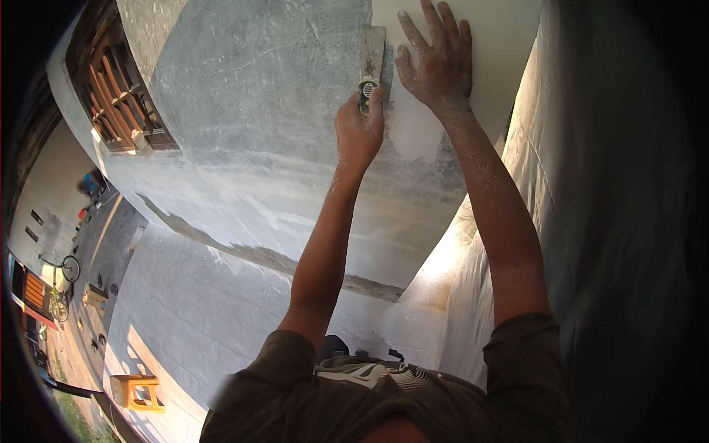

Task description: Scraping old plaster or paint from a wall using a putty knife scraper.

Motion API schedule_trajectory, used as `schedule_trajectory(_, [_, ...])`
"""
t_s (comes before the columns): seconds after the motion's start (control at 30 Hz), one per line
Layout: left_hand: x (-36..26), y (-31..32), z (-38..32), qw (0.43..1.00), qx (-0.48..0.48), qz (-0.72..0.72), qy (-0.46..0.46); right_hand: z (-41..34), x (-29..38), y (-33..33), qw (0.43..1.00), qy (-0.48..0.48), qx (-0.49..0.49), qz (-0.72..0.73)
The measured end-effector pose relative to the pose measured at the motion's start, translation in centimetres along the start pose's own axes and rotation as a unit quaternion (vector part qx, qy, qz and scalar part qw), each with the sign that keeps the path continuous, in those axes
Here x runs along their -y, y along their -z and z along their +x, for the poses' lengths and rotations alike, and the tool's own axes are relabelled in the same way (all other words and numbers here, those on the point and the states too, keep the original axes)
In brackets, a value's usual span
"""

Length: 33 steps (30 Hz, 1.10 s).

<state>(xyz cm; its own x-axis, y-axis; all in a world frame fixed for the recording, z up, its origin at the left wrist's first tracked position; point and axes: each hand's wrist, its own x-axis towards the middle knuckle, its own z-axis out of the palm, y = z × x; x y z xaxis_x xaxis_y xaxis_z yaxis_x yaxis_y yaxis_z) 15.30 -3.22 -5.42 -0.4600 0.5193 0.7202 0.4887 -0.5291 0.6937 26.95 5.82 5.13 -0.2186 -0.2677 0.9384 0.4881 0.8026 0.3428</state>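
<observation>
My left hand (360, 130) grips the dark handle of a putty knife (373, 52). Its broad, dusty metal blade points up the wall and lies against or very close to the surface. To the right of the blade, my right hand (443, 66) rests palm down on a smooth pale part of the wall, fingers spread and holding nothing. White dust coats both hands and the right forearm. The plastered wall (266, 99) is rough grey left of the knife, with scratches and pale smears. Below the right hand the pale coat ends in a ragged edge.
A hanging sheet (548, 166) runs down the right side. At left are a wooden window frame (119, 88), a yellow plastic stool (135, 392) on the tiled floor (183, 288), a bicycle (60, 288) and a blurred person (90, 183) farther off.
</observation>
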Motion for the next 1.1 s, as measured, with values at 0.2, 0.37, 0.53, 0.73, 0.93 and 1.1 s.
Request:
schedule_trajectory(0.2, [2.3,-0.3,-4.6,0.999,-0.006,-0.012,0.041,0.8,1.7,3.1,0.986,-0.045,0.119,-0.106])
schedule_trajectory(0.37, [-2.3,0.1,1.5,1.000,-0.020,0.014,0.014,1.1,2.1,2.9,0.987,-0.052,0.119,-0.097])
schedule_trajectory(0.53, [0.9,-0.6,-4.1,0.998,-0.001,-0.003,0.065,0.2,-0.4,-0.6,0.983,0.049,-0.131,0.116])
schedule_trajectory(0.73, [-2.5,0.4,1.4,0.999,-0.017,-0.002,0.030,0.5,1.4,2.1,0.989,-0.018,0.066,-0.132])
schedule_trajectory(0.93, [0.7,-0.2,-4.1,0.998,-0.011,0.022,0.058,0.3,1.3,2.3,0.990,-0.017,0.065,-0.126])
schedule_trajectory(1.1, [-1.2,0.6,0.0,0.998,-0.012,0.052,-0.038,1.0,2.1,3.0,0.985,-0.054,0.128,-0.101])
